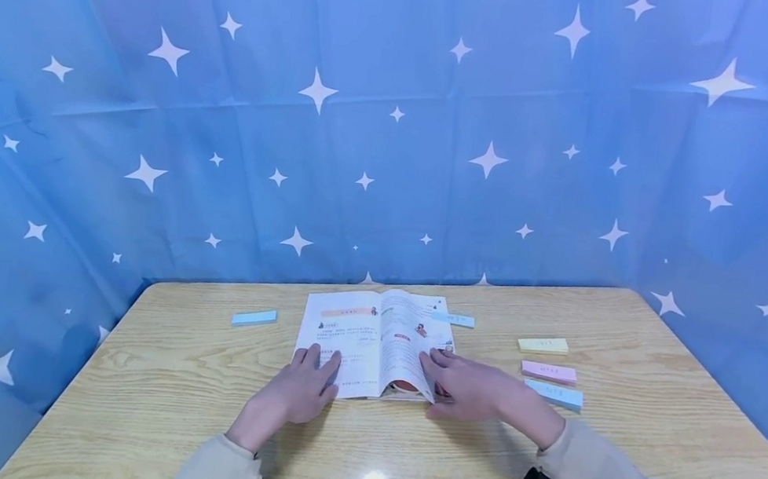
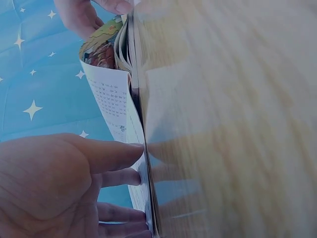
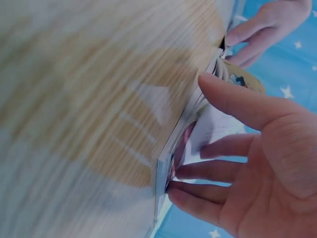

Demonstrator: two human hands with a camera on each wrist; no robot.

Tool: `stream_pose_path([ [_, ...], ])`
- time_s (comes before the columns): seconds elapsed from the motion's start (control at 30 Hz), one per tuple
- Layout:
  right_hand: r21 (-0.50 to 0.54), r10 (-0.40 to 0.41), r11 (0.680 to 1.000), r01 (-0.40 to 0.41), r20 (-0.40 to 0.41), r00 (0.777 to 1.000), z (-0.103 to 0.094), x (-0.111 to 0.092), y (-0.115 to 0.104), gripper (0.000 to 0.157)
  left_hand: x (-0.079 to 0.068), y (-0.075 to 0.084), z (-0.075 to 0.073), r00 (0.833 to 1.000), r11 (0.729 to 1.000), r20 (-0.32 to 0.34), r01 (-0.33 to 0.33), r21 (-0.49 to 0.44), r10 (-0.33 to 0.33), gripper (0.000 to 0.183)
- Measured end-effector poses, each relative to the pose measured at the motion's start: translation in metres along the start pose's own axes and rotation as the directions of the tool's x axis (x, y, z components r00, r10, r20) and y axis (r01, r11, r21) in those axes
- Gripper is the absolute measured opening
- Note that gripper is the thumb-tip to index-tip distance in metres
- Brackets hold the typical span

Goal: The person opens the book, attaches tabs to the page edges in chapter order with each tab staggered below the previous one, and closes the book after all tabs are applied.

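Observation:
A book lies spread on the wooden table, its pages printed with text and small pictures. My left hand rests on the lower left page, and in the left wrist view its fingers are extended against the paper. Over at the lower right corner is my right hand, with its fingers spread against the pages and thumb by the edge. One right page arches upward, showing a coloured picture beneath it. A pale blue strip pokes out from the book's right side.
Yellow, pink and blue labelled strips lie in a column right of the book, close to my right forearm. Another blue strip is at the left. Behind the table hangs a star-patterned blue curtain.

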State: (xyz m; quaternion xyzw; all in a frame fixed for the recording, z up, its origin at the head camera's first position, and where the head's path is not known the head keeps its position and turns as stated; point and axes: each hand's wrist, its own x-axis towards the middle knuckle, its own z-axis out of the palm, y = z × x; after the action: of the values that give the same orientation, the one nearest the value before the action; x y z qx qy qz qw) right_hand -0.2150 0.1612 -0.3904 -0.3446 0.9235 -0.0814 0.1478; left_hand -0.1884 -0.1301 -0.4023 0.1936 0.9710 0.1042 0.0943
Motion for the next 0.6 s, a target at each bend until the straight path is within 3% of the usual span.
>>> stream_pose_path([
  [0.2, 0.098, -0.01, 0.995, 0.018, -0.073, 0.997, 0.004, 0.002, -0.003, 0.086, 0.001, 0.0, 0.0, 1.0, 1.0, 0.001, 0.004, 0.005, -0.004, 0.051],
  [0.4, 0.097, -0.032, 0.994, 0.052, -0.196, 0.98, 0.007, 0.007, -0.009, 0.077, 0.002, -0.001, 0.003, 1.0, 1.0, 0.001, 0.007, -0.009, -0.007, 0.052],
  [0.5, 0.082, -0.03, 0.995, 0.054, -0.264, 0.964, 0.007, 0.006, -0.011, 0.075, 0.001, -0.002, 0.004, 1.0, 1.0, 0.001, 0.005, -0.025, -0.005, 0.053],
  [0.6, 0.012, -0.036, 0.999, 0.044, -0.373, 0.927, 0.007, 0.005, -0.01, 0.074, 0.001, -0.005, 0.004, 1.0, 0.999, 0.002, 0.002, -0.045, -0.002, 0.053],
])
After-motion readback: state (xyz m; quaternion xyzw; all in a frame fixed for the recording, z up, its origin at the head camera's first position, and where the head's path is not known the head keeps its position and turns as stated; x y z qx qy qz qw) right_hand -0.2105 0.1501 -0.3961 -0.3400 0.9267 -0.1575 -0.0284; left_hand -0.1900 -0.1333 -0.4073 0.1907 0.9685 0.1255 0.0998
